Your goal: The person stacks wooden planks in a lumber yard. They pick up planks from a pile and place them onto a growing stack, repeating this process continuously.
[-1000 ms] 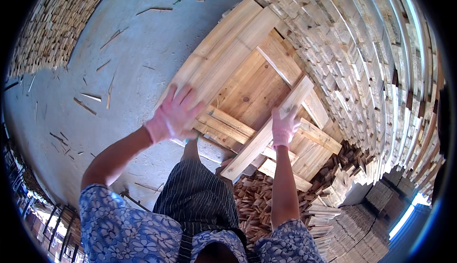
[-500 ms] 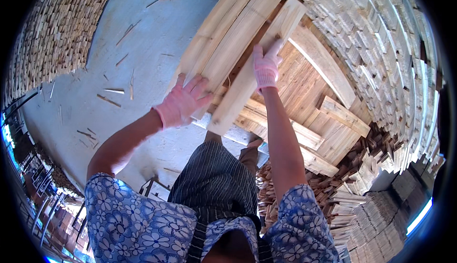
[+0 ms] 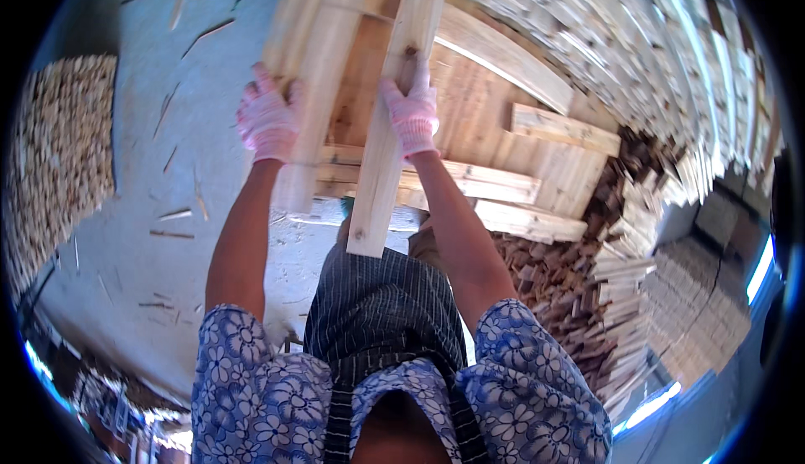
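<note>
My left hand [image 3: 270,120], in a pink knit glove, is at the outer edge of the wide pale boards [image 3: 323,86] on the left. Its thumb lies on top and its fingers are at the edge; their undersides are hidden. These boards are slightly smeared by motion. My right hand [image 3: 411,113], gloved alike, grips a narrower knotted board [image 3: 377,158] by its right side, thumb and forefinger on the upper face. That board slants toward me, its near end above my striped apron [image 3: 386,304]. Beneath lie reddish-brown planks [image 3: 470,99].
Short battens [image 3: 495,180] and a loose wood block [image 3: 563,128] rest on the planks. A tall stack of stacked slats [image 3: 587,28] rises at the far right. Heaped offcuts [image 3: 570,288] lie nearer me. Another wood stack [image 3: 67,145] stands left, with splinters [image 3: 172,233] on the concrete floor.
My left hand has gone from lying flat on the boards to their outer edge. The gap between the wide boards and the narrow board has widened. The whole view has turned.
</note>
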Demonstrator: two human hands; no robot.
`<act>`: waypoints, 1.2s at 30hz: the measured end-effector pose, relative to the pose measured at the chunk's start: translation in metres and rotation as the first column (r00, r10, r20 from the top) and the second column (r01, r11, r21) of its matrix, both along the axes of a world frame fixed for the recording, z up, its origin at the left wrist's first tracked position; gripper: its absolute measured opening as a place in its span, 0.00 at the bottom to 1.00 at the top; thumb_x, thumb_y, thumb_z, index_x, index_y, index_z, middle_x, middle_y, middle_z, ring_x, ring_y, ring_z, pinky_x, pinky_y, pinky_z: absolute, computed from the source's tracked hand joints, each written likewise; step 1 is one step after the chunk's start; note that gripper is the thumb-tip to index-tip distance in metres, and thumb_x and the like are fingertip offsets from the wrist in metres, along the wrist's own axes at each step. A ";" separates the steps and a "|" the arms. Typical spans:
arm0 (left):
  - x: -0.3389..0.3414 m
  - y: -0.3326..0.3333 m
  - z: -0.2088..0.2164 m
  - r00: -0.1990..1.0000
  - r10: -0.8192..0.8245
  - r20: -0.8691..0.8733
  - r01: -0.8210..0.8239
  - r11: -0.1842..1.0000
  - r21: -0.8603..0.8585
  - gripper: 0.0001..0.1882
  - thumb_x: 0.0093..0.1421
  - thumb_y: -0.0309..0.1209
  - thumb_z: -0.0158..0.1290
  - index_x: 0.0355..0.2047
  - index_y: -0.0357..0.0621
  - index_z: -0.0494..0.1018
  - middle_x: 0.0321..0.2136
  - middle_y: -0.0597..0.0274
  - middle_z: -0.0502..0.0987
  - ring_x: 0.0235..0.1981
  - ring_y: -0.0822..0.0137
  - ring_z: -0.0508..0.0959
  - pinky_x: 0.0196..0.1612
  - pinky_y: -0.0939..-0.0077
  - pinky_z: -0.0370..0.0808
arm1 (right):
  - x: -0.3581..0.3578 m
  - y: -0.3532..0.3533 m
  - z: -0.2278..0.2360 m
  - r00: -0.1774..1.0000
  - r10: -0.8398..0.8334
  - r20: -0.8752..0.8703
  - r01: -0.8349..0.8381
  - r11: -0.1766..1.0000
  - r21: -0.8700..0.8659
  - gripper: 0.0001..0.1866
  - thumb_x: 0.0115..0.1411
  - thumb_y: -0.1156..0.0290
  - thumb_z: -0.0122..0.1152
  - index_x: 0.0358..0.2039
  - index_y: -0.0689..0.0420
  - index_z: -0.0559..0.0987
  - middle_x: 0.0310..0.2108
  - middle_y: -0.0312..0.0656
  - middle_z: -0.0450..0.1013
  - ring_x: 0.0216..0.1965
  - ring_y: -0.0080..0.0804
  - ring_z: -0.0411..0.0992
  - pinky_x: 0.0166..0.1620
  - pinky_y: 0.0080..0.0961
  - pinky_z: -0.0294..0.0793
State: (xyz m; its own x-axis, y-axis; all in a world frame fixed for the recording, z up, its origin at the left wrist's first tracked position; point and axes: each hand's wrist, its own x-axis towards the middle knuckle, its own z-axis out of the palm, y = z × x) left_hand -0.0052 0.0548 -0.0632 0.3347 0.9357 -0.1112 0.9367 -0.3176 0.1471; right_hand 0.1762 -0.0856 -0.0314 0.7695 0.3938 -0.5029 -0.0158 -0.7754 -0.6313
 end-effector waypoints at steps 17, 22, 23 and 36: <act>0.013 0.051 -0.003 0.906 -0.168 -0.387 0.100 0.977 -0.189 0.42 0.69 0.63 0.40 0.74 0.52 0.50 0.59 0.35 0.70 0.56 0.35 0.75 0.58 0.42 0.73 | 0.153 -0.369 0.006 0.995 0.058 -0.086 -0.082 0.948 -0.307 0.38 0.63 0.47 0.56 0.72 0.38 0.62 0.69 0.64 0.56 0.66 0.66 0.63 0.66 0.50 0.68; 0.117 -0.047 0.012 0.718 -0.651 -0.246 0.610 0.759 -0.228 0.40 0.68 0.56 0.48 0.72 0.47 0.57 0.63 0.35 0.67 0.66 0.40 0.66 0.67 0.49 0.64 | 0.032 -0.491 0.083 0.986 -0.131 0.102 0.129 0.991 0.025 0.31 0.68 0.51 0.51 0.68 0.48 0.67 0.54 0.60 0.71 0.56 0.60 0.72 0.59 0.46 0.71; 0.134 -0.083 0.004 0.661 -0.739 -0.132 0.700 0.670 -0.246 0.38 0.68 0.55 0.49 0.71 0.47 0.58 0.63 0.37 0.68 0.66 0.41 0.67 0.67 0.51 0.65 | 0.007 -0.523 0.112 0.982 -0.178 0.058 0.182 0.980 -0.083 0.26 0.68 0.54 0.52 0.63 0.50 0.69 0.51 0.57 0.72 0.54 0.59 0.73 0.56 0.47 0.72; 0.207 -0.788 0.355 -0.413 -0.325 0.851 0.453 -0.884 -0.118 0.28 0.68 0.37 0.57 0.64 0.38 0.66 0.55 0.40 0.75 0.57 0.48 0.77 0.60 0.61 0.75 | -0.253 -0.924 0.508 -0.305 -0.200 0.931 0.951 -0.120 0.285 0.35 0.68 0.55 0.60 0.70 0.57 0.65 0.63 0.55 0.68 0.63 0.52 0.67 0.67 0.39 0.64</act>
